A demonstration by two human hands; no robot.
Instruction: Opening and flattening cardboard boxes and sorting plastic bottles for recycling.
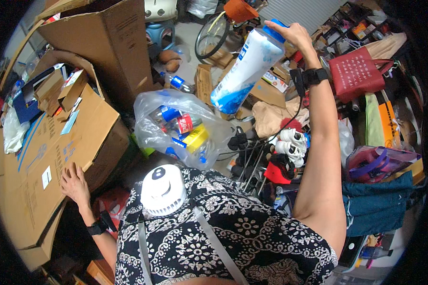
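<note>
A large white and blue plastic bottle (248, 67) hangs from my right hand (295, 35), which grips it by the blue cap. Its base points down and to the left, above the cluttered floor. On the left, my left hand (75, 183) rests with its fingers spread on the edge of a big cardboard box (103, 131). Between my hands stands a clear plastic bag (148, 107) of drink bottles, among them one with a red label (184, 123) and one with a yellow label (197, 137).
A tall cardboard box (103, 39) rises at the upper left. Loose cartons (71, 91) lie on the nearer box. A wheel (212, 35) stands at the back. White shoes (290, 148) sit on a metal rack at right, near a red bag (356, 73). A white fan (163, 190) hangs at my chest.
</note>
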